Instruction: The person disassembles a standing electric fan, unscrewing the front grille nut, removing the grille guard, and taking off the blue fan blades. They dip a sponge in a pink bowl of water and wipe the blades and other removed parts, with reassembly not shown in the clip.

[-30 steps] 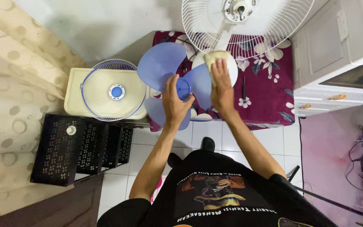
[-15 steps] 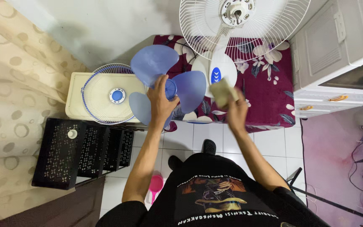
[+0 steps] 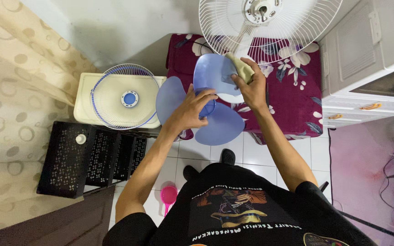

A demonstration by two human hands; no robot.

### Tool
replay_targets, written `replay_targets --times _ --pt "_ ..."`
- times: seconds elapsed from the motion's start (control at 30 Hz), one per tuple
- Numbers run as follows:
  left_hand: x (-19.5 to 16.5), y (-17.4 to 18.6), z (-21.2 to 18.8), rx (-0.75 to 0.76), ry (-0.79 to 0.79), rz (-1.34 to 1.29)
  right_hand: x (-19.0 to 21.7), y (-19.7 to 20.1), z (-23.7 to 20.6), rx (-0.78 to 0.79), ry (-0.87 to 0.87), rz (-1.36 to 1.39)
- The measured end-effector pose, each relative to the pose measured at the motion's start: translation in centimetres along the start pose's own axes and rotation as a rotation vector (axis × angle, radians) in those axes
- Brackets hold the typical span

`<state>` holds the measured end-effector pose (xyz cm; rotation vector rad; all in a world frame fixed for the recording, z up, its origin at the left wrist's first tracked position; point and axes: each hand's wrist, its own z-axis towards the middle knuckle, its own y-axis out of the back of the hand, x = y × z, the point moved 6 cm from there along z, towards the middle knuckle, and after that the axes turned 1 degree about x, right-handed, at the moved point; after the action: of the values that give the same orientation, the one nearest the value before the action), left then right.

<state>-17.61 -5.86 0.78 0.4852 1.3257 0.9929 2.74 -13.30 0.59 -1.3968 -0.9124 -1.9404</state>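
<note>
Left hand (image 3: 190, 111) grips the blue fan blade (image 3: 206, 102) at its hub; right hand (image 3: 251, 89) presses a cloth (image 3: 241, 68) on it.

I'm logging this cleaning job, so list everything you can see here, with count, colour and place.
fan blade: one, pale blue, three-lobed, held over the floor
cloth: one, yellowish, pressed on the upper lobe
rear fan guard: one, white, top, with the motor hub
front fan guard: one, white and blue, lying on a cream box
floral cover: one, maroon, under the fan
perforated rack: one, black, left
scoop: one, pink, on the tiled floor
cabinet: one, white, right
left hand: grip on the blade hub
right hand: holds the cloth
</note>
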Motion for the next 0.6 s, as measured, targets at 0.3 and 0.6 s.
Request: replay_targets --times 0.3,0.6 --pt "2.0 2.0 -5.0 -0.63 0.55 0.211 -1.8 0.3 -1.9 -0.291 -0.005 0.356" --pt "0.2 -0.3 -4.7 -0.656 0.748 -0.007 -3.6 -3.5 -7.3 -0.428 -0.029 0.449"
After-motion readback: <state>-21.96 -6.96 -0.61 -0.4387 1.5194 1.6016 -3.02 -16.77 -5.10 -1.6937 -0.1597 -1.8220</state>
